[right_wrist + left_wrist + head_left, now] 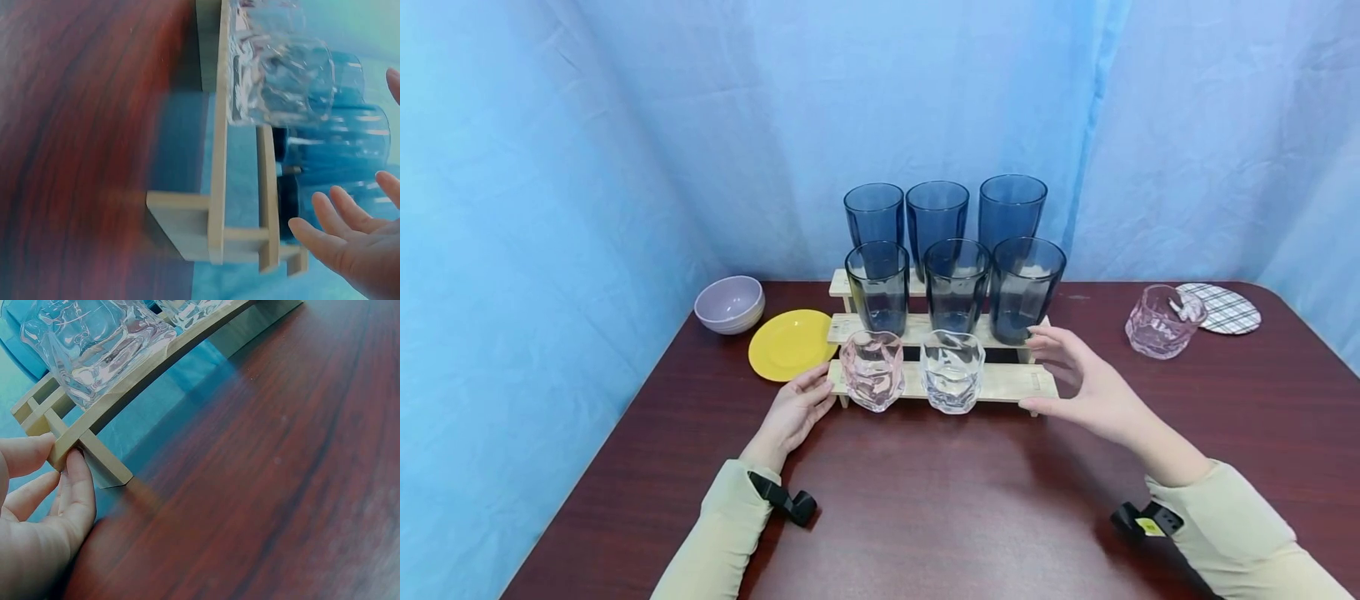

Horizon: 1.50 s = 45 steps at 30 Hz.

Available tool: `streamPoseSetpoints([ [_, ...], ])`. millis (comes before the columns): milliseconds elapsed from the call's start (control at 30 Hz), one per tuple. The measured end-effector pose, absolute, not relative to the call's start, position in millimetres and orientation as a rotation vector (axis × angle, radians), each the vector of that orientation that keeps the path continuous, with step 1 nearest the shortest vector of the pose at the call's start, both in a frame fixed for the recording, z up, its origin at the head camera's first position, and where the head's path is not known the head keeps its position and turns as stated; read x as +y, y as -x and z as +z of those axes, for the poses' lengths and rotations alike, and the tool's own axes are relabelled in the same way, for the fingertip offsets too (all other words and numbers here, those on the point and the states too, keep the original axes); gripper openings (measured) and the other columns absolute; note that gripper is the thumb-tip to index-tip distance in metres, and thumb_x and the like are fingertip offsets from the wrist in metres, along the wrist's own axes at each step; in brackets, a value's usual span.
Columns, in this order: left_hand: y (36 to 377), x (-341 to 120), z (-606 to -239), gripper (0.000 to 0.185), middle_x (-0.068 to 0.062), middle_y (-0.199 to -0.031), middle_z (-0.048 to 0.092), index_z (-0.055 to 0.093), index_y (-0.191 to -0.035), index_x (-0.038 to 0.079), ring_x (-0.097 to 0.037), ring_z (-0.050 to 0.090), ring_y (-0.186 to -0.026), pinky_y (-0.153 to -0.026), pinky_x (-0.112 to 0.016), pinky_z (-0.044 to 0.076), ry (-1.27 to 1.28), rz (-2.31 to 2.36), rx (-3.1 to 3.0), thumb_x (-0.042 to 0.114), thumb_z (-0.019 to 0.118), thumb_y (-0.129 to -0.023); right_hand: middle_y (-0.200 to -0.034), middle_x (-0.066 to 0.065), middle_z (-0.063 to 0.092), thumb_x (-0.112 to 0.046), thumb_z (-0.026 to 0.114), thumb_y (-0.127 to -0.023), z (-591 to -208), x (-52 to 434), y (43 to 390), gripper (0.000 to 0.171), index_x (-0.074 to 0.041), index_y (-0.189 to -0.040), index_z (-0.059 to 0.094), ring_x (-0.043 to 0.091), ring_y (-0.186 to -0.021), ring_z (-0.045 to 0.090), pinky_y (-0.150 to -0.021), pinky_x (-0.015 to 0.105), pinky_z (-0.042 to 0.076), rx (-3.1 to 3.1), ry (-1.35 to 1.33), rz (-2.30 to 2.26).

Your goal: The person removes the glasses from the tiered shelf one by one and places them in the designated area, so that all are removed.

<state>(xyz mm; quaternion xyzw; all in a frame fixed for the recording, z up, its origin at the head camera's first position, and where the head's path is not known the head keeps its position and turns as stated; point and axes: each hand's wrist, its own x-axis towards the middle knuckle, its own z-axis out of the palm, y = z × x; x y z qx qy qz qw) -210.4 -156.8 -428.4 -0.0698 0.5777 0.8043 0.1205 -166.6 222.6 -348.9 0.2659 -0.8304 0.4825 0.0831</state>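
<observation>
A three-step wooden rack stands mid-table. Its upper steps carry several dark blue tumblers; the lowest step bears a pink faceted glass and a clear faceted glass. My left hand touches the rack's left front corner with straight fingertips, beside the pink glass. My right hand hovers open at the rack's right end, fingers spread, apart from the wood. The clear glass lies just past it.
A yellow plate and a lilac bowl sit left of the rack. At the right rear stand another pink glass and a plaid coaster. Blue cloth backs the dark wooden table.
</observation>
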Motion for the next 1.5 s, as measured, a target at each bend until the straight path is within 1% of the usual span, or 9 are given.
streamPoseSetpoints([
  [67,210,-157,-428,0.05,-0.007,-0.122,0.046,0.03,-0.146,0.0,-0.002,0.059,-0.091,-0.08,-0.018,0.049,0.205,2.347,1.692,-0.003,0.042,-0.098,-0.125,0.018,0.052,0.001,0.079,-0.073,-351,217,167,0.078,0.0,-0.138,0.036,-0.009,-0.112,0.047,-0.096,0.007,0.035,-2.487,-0.79,1.457],
  [167,210,-157,-429,0.05,-0.006,-0.121,0.047,0.031,-0.146,0.0,-0.003,0.059,-0.091,-0.08,-0.018,0.049,0.211,2.353,1.691,-0.003,0.042,-0.098,-0.127,0.021,0.051,-0.003,0.08,-0.072,-355,208,168,0.079,-0.001,-0.138,0.038,-0.001,-0.115,0.047,-0.098,0.008,0.035,-2.512,-0.77,1.428],
  [267,209,-157,-429,0.05,-0.005,-0.12,0.047,0.03,-0.146,0.0,-0.002,0.059,-0.091,-0.08,-0.018,0.049,0.197,2.35,1.697,-0.002,0.043,-0.098,-0.128,0.021,0.052,-0.007,0.082,-0.071,-358,200,169,0.08,0.0,-0.138,0.039,0.014,-0.118,0.048,-0.101,0.024,0.04,-2.539,-0.754,1.364],
  [400,209,-158,-430,0.05,-0.005,-0.118,0.048,0.03,-0.146,-0.001,-0.002,0.059,-0.092,-0.081,-0.018,0.048,0.176,2.35,1.701,-0.002,0.043,-0.098,-0.131,0.018,0.05,-0.01,0.084,-0.069,-361,190,173,0.083,0.0,-0.138,0.039,0.03,-0.12,0.046,-0.1,0.048,0.038,-2.57,-0.75,1.32],
  [533,208,-159,-431,0.05,-0.004,-0.117,0.048,0.03,-0.146,-0.001,-0.003,0.059,-0.092,-0.081,-0.018,0.048,0.172,2.355,1.695,-0.003,0.043,-0.098,-0.134,0.018,0.048,-0.012,0.086,-0.066,-362,182,178,0.087,0.001,-0.138,0.038,0.034,-0.122,0.045,-0.1,0.054,0.038,-2.58,-0.756,1.332],
  [833,208,-159,-429,0.051,-0.005,-0.117,0.048,0.029,-0.147,-0.001,-0.003,0.059,-0.091,-0.08,-0.018,0.049,0.181,2.36,1.682,-0.003,0.043,-0.098,-0.132,0.016,0.048,-0.02,0.088,-0.064,-363,165,184,0.093,-0.006,-0.14,0.037,0.03,-0.123,0.045,-0.101,0.054,0.038,-2.627,-0.675,1.306],
  [1067,209,-160,-430,0.051,-0.004,-0.117,0.048,0.028,-0.147,0.0,-0.002,0.059,-0.092,-0.081,-0.017,0.048,0.173,2.349,1.703,-0.003,0.042,-0.098,-0.134,0.02,0.048,-0.024,0.086,-0.067,-366,156,189,0.091,-0.003,-0.14,0.037,0.033,-0.123,0.046,-0.099,0.051,0.041,-2.656,-0.628,1.203],
  [1233,208,-159,-430,0.051,-0.002,-0.114,0.05,0.028,-0.147,-0.001,-0.002,0.059,-0.091,-0.081,-0.018,0.048,0.167,2.358,1.688,-0.003,0.042,-0.098,-0.137,0.019,0.047,-0.027,0.086,-0.067,-368,152,192,0.09,-0.003,-0.139,0.039,0.034,-0.124,0.046,-0.1,0.05,0.04,-2.656,-0.623,1.186],
  [1500,210,-157,-428,0.051,-0.002,-0.113,0.049,0.029,-0.147,0.0,-0.003,0.059,-0.09,-0.08,-0.018,0.049,0.181,2.357,1.684,-0.003,0.043,-0.098,-0.122,0.014,0.057,-0.026,0.085,-0.068,-368,150,192,0.085,-0.009,-0.137,0.04,0.033,-0.112,0.055,-0.093,0.051,0.043,-2.684,-0.593,1.16],
])
